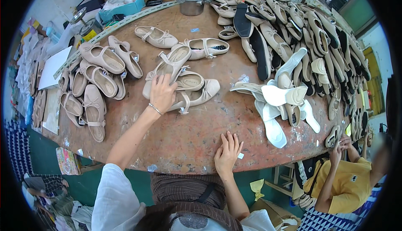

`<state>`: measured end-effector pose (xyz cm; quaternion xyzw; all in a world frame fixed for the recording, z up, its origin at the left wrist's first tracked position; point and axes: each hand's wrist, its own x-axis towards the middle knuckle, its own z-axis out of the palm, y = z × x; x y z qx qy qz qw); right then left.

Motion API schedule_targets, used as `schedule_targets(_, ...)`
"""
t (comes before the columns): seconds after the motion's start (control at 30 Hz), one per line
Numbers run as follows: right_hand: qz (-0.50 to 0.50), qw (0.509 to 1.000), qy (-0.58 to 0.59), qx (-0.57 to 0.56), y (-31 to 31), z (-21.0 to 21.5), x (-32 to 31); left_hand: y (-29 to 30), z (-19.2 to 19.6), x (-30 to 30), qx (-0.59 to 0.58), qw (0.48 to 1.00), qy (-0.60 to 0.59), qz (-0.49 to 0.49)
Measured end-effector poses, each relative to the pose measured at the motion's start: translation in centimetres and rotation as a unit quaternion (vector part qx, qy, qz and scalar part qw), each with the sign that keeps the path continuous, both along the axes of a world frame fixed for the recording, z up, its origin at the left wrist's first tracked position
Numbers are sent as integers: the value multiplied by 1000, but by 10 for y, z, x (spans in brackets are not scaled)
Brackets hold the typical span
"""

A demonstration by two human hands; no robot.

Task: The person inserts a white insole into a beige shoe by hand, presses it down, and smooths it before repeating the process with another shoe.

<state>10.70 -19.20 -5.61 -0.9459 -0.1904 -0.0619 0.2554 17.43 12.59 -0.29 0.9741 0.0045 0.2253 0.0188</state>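
left hand (163, 92): your fingers bend down over the front part of a beige shoe (173, 59); whether they pinch it or merely press, i cannot tell.
right hand (227, 153): it holds nothing, fingers slightly apart, resting on the worktop (201, 143) at lower centre.
shoe's place: centre of the frame, overlapping a second shoe (210, 89) whose toe points right.
strap risk: the straps sit close together; if one hooks the other while you lift, the second shoe could be dragged along.
scuff risk: the worktop looks stained and worn, so sliding the pale uppers across it could mark them.
heap risk: the shoe pile (274, 42) at upper right is stacked loosely; a knock could send some onto the white sole-shaped pieces (276, 95).
shoe's look: pale beige upper, light insole with dark print, strap across the instep.
second shoe's look: same beige, squarish toe, small bow.
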Motion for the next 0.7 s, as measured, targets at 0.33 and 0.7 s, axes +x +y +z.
schedule_targets(0.33,-13,1000,-7,-5,-6,-2,2,112,192,-60,164,953,-197,164)
schedule_targets(0.7,-19,1000,2,-14,-10,3,2,313,59,-128,236,858,144,433)
